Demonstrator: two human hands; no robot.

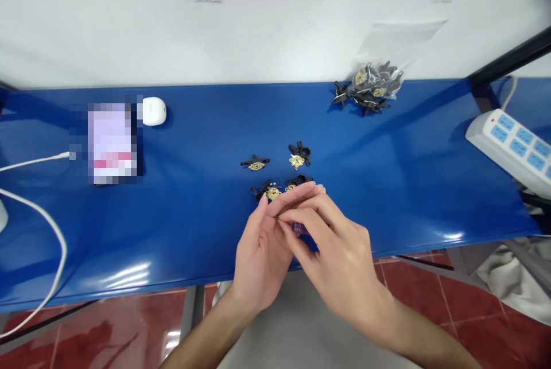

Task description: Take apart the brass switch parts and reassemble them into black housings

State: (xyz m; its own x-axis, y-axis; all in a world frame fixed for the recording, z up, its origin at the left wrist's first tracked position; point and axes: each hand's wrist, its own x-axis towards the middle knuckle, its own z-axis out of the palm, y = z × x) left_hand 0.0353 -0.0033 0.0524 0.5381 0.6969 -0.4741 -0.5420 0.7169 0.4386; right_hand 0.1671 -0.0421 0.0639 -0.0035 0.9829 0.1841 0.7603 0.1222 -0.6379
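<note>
Cupping palm-up over the near edge of a glossy blue worktop (193, 214), the left hand (262, 260) slants up and to the right, its thumb raised and apart, its fingers straight and side by side. Its grip is loose and unclosed; whether anything small lies in the palm cannot be told. From the right comes the right hand (344, 254), back upward, wrist angled inward, fingers bent across the left palm. Its thumb and index fingertips meet in a tight pinch against the left hand; what sits at the very tips is too small to make out. A dark purple, shiny piece (299, 228) is held between the right hand's thumb and bent fingers.

Just beyond the fingertips, partly covered by them, lie a black plastic part with a round gold-coloured metal plate (273, 193) and a black ring-shaped part (300, 181). Farther back sit a black three-armed part with a gold-coloured rim (255, 163) and, to its right, a black ring-shaped part with arms (303, 152) beside a gold-coloured metal plate (296, 160).
</note>
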